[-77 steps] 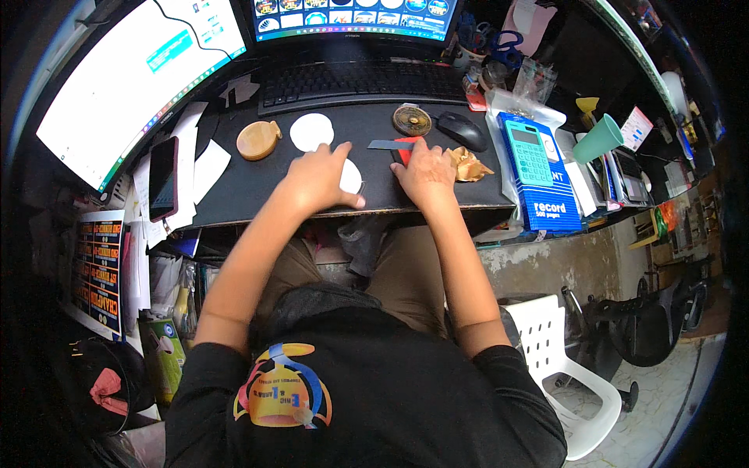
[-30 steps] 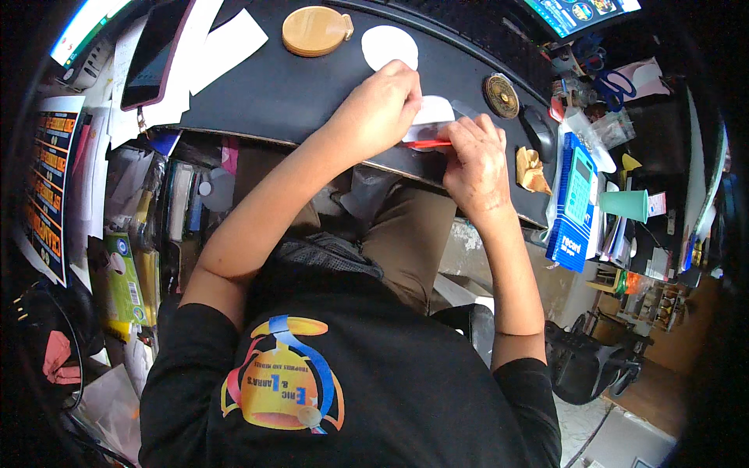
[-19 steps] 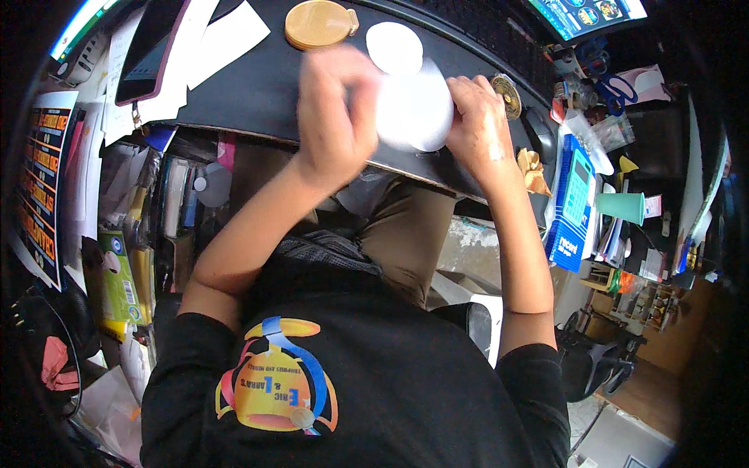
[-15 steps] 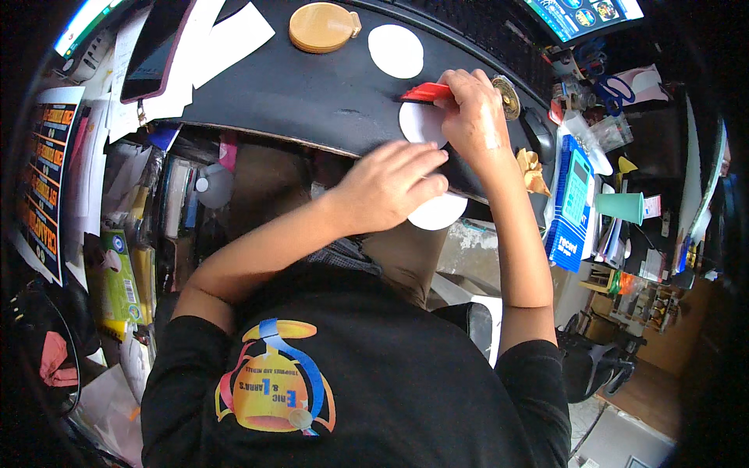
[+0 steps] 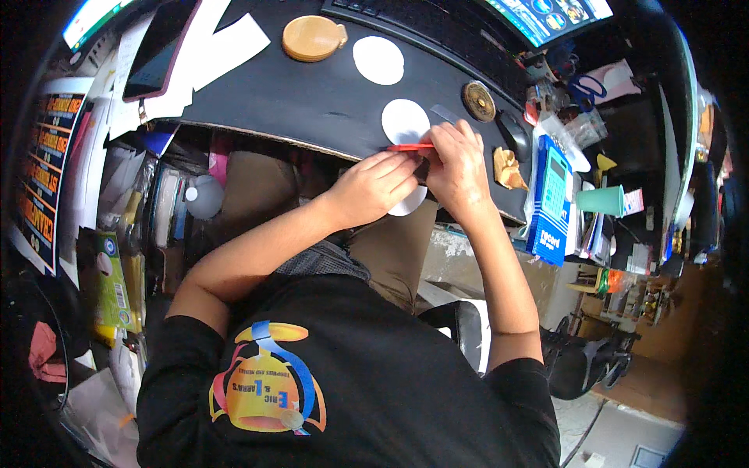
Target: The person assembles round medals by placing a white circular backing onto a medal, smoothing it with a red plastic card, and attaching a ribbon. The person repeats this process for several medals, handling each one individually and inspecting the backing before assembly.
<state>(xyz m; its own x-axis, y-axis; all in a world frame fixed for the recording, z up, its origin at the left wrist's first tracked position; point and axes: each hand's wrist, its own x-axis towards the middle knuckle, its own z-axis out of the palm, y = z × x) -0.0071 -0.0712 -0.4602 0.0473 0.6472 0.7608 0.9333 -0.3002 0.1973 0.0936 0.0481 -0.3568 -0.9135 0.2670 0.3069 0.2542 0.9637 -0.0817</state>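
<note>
My right hand [image 5: 459,168] pinches a thin flat red piece [image 5: 409,147], seen nearly edge-on. Against it, at the front edge of the black desk, the fingers of my left hand [image 5: 373,187] are drawn together. Their tips meet the red piece and my right fingers, and what they grip is hidden. A white disc [image 5: 405,121] lies just beyond the red piece. Another white disc [image 5: 408,204] shows partly beneath my hands, past the desk edge. Farther back lies a third white disc [image 5: 378,60], beside a stack of gold-coloured medals [image 5: 312,37].
An ornate bronze-coloured medal [image 5: 478,101], a black mouse [image 5: 512,132] and a crumpled tan scrap [image 5: 509,169] are right of my hands. Beyond them lie a blue record book [image 5: 548,238], a teal calculator [image 5: 555,186] and a green cup [image 5: 601,200]. A phone [image 5: 160,51] rests on papers at left.
My right hand has brought the red piece nearer and down to my left hand, uncovering the middle white disc. My left fingers have drawn together. The view has shifted slightly.
</note>
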